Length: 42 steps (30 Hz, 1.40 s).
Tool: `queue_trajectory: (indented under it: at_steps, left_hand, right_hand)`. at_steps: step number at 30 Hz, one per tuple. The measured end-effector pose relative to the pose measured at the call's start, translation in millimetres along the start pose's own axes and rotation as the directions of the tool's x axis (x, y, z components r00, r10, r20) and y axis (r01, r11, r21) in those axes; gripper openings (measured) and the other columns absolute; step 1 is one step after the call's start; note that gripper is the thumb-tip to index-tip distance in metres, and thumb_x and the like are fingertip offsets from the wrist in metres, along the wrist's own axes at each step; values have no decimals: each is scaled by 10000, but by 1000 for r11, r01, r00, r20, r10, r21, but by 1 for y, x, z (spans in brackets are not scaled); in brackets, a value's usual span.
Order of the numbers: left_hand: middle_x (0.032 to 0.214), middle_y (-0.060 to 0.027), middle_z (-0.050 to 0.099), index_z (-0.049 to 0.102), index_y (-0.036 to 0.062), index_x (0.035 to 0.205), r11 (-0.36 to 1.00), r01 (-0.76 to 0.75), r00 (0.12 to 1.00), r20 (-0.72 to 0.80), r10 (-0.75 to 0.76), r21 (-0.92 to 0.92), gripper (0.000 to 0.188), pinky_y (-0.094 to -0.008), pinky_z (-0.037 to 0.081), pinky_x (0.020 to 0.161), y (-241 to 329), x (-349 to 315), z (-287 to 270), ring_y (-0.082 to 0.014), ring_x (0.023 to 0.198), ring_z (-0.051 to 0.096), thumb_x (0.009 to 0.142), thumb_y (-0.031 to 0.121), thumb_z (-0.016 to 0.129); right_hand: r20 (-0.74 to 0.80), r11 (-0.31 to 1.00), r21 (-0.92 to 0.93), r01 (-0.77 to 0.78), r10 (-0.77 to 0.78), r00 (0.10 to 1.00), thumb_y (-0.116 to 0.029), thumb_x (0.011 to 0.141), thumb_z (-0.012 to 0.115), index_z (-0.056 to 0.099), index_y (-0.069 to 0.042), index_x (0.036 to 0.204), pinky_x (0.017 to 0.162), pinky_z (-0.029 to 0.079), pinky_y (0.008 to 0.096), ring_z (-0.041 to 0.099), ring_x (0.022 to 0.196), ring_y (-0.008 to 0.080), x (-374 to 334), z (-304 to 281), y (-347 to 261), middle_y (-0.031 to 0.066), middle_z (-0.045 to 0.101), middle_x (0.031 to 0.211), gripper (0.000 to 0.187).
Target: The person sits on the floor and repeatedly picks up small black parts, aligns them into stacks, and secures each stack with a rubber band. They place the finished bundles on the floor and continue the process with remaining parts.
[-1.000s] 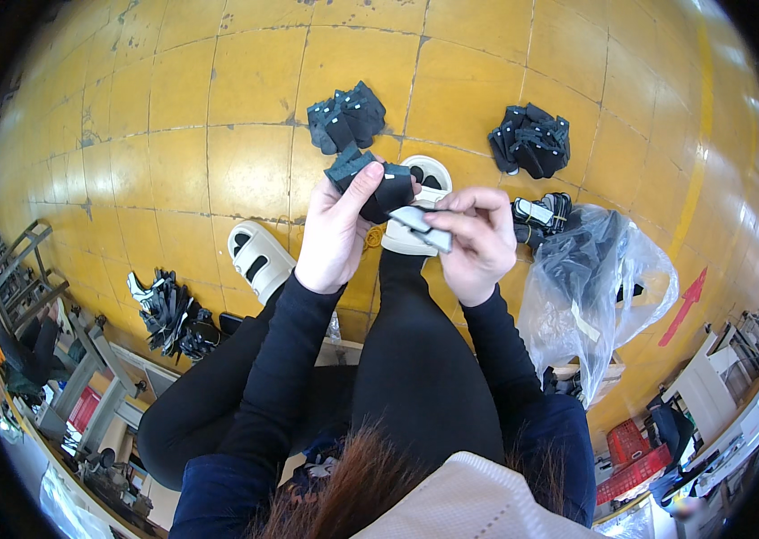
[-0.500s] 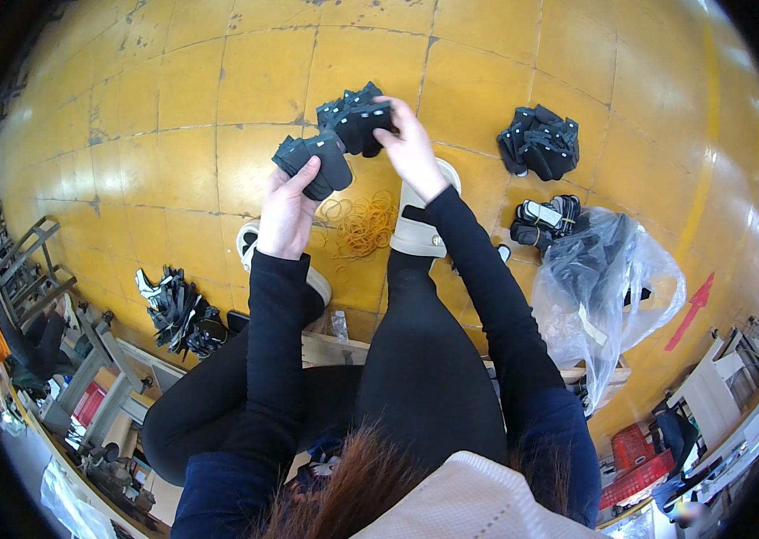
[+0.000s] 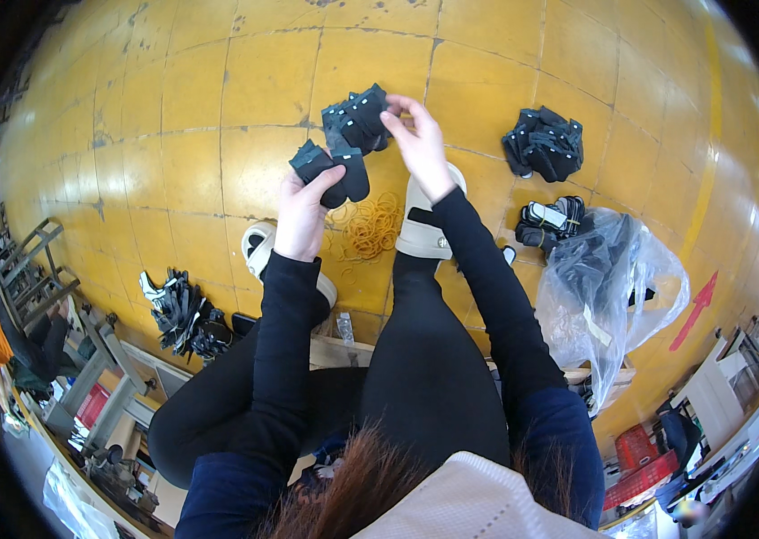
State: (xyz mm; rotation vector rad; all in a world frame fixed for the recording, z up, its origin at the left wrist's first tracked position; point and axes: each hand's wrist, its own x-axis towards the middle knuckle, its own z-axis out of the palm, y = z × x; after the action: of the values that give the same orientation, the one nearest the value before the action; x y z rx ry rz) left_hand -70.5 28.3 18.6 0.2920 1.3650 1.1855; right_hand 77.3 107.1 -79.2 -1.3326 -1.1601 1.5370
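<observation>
A few small dark pieces [image 3: 353,184], apparently light, soft and best taken flat between thumb and fingers, are being pinched that way by the left hand [image 3: 301,218], near a pile of similar pieces [image 3: 357,124]. That pile's right edge is being met by the right hand [image 3: 417,139]; whether anything is being pinched there cannot be told. Farther right, dark contents [image 3: 591,244], kind unclear, are being enclosed by a clear plastic bag [image 3: 568,292].
</observation>
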Motion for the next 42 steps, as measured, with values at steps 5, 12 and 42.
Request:
queue_trajectory:
  at_steps: [5, 12, 42]
  left_hand:
    - [1043, -62, 630, 556, 14, 1123, 998, 58, 997, 59, -58, -13, 269, -291, 499, 845, -7, -1, 11, -153, 951, 624, 862, 24, 624]
    - [1222, -152, 592, 423, -22, 1338, 988, 109, 955, 288, -75, -107, 393, -341, 443, 992, 3, -12, 28, -216, 1145, 572, 979, 132, 471]
    - [915, -36, 673, 632, -35, 1078, 982, 53, 962, 255, -99, 181, 231, -210, 486, 718, 6, -18, 32, -67, 794, 608, 907, 120, 620]
  right_hand:
    - [301, 968, 186, -168, 106, 948, -75, 890, 642, 627, 8, 1062, 789, 463, 228, 580, 866, 68, -59, -18, -49, 14, 648, 967, 192]
    - [94, 892, 420, -167, 140, 986, -13, 859, 655, 630, 15, 1011, 779, 481, 226, 601, 849, 76, -70, -42, -74, 20, 657, 929, 157]
    - [247, 980, -190, 61, -13, 969, 49, 776, 708, 606, 19, 1162, 841, 476, 252, 590, 931, 123, -81, -53, -90, 37, 551, 997, 400]
